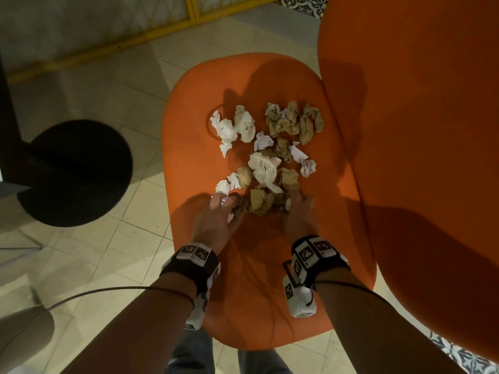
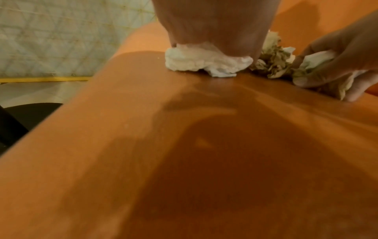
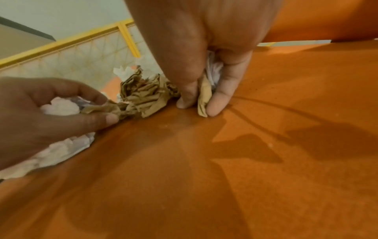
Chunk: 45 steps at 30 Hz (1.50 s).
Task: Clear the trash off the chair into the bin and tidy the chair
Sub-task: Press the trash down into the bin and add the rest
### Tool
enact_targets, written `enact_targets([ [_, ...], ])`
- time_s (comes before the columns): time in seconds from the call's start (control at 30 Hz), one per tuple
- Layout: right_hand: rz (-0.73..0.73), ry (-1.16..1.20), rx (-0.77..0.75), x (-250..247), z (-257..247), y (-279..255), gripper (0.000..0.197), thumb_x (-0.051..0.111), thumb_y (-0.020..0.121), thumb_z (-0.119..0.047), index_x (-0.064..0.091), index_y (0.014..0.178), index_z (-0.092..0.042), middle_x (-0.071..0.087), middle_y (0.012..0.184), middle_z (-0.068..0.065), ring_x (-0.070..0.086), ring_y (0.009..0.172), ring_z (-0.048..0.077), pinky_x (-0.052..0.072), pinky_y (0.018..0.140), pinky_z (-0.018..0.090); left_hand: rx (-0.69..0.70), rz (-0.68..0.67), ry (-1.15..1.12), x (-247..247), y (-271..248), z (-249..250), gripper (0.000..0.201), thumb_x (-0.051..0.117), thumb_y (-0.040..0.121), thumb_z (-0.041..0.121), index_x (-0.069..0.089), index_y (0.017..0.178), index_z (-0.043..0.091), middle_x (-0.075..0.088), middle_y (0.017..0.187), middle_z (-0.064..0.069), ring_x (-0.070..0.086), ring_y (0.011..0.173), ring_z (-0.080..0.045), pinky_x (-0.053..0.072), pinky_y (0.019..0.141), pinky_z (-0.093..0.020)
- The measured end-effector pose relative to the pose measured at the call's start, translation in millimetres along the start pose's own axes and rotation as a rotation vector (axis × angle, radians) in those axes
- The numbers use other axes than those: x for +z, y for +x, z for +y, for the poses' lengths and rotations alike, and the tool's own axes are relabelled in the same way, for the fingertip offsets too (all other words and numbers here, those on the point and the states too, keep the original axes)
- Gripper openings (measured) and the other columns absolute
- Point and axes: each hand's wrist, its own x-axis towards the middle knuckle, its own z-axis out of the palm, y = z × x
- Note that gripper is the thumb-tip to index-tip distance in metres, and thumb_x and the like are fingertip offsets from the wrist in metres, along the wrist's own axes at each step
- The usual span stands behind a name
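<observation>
1. Orange upholstery of the chair (image 1: 270,265) carries the trash (image 1: 266,168): crumpled white and brown paper wads strewn across the middle of the seat, from the near edge of the pile to far by the backrest.
2. Step in hand, as I judge it: the first gathering of wads. Nothing looks cleared yet.
3. Left hand (image 1: 216,217) sits at the near left of the pile, its fingers (image 3: 98,118) curled round a white wad (image 3: 61,106) and touching a brown one.
4. Right hand (image 1: 298,214) is at the near right, fingers (image 3: 219,103) pinching a brown scrap with white paper behind it.
5. Next move calls for firm closure on these light wads, a lift, then carrying them to the bin.
6. No bin shows in any view. A black round base (image 1: 73,171) stands on the tiled floor (image 1: 113,247) to the left; it may be a stool or a stand.
7. A second orange seat (image 1: 418,157) crowds the right side, narrowing the right arm's room.
</observation>
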Motion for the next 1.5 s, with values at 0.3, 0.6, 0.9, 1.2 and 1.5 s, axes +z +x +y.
enact_targets([
  [0.3, 0.092, 0.373, -0.121, -6, 32, -23, 0.029, 0.061, 0.082, -0.009, 0.059, 0.109, -0.019, 0.047, 0.122, 0.006, 0.056, 0.099, 0.028, 0.053, 0.083, 0.046, -0.027, 0.077, -0.219, -7, -13, 7, 0.036, 0.058, 0.083, 0.028, 0.063, 0.118, 0.022, 0.061, 0.117, -0.004, 0.06, 0.098, -0.02, 0.051, 0.071, -0.028],
  [0.6, 0.232, 0.388, -0.25, -23, 10, -47, 0.025, 0.063, 0.085, -0.017, 0.061, 0.107, -0.029, 0.048, 0.116, -0.005, 0.056, 0.089, 0.013, 0.054, 0.073, 0.027, -0.207, 0.25, -0.348, -22, -22, 13, 0.019, 0.064, 0.083, 0.008, 0.072, 0.1, 0.013, 0.064, 0.106, -0.009, 0.05, 0.074, -0.004, 0.032, 0.066, 0.006],
  [0.9, -0.047, -0.026, -0.299, 11, -19, -38, 0.056, 0.063, 0.085, -0.041, 0.039, 0.131, -0.021, 0.026, 0.137, 0.012, 0.049, 0.113, 0.027, 0.047, 0.086, 0.033, -0.272, 0.027, -0.217, -9, -40, 14, 0.026, 0.047, 0.092, 0.033, 0.063, 0.107, 0.019, 0.055, 0.109, 0.0, 0.056, 0.085, -0.014, 0.039, 0.068, -0.019],
  [1.2, 0.136, 0.251, -0.141, -9, 14, -20, 0.031, 0.066, 0.08, -0.017, 0.048, 0.098, -0.036, 0.043, 0.13, 0.008, 0.06, 0.09, 0.023, 0.059, 0.071, 0.039, -0.143, -0.128, 0.106, 7, -33, 28, 0.04, 0.054, 0.084, 0.056, 0.052, 0.107, 0.024, 0.039, 0.131, -0.006, 0.057, 0.094, -0.021, 0.046, 0.066, -0.026],
  [1.5, 0.129, 0.061, -0.204, -21, 20, 5, 0.049, 0.064, 0.082, -0.02, 0.047, 0.128, -0.017, 0.047, 0.129, 0.012, 0.055, 0.106, 0.034, 0.05, 0.087, 0.045, -0.034, -0.024, -0.045, 1, -30, 14, 0.026, 0.06, 0.084, 0.023, 0.061, 0.107, 0.012, 0.057, 0.105, -0.009, 0.064, 0.076, -0.025, 0.039, 0.058, -0.02],
])
